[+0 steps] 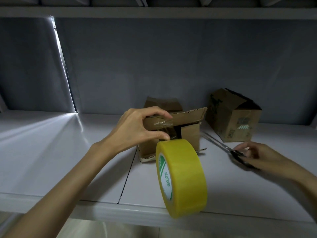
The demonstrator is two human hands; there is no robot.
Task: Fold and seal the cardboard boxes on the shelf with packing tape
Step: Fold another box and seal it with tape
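A small cardboard box (188, 133) lies on the white shelf (51, 152), its flaps partly folded, with clear tape stuck across the front. My left hand (137, 127) pinches the box's upper flap and the tape strip against it. A yellow roll of packing tape (181, 179) hangs from that strip, in front of the box and over the shelf's front edge. My right hand (260, 157) is at the right, fingers closing around the black handles of a pair of scissors (236, 155) that lie on the shelf. The hand is blurred.
A second cardboard box (233, 115) lies tipped at the back right, its open end facing right. Another brown box (163, 103) stands behind the taped one. A grey back panel and an upper shelf board (154, 12) close the space above.
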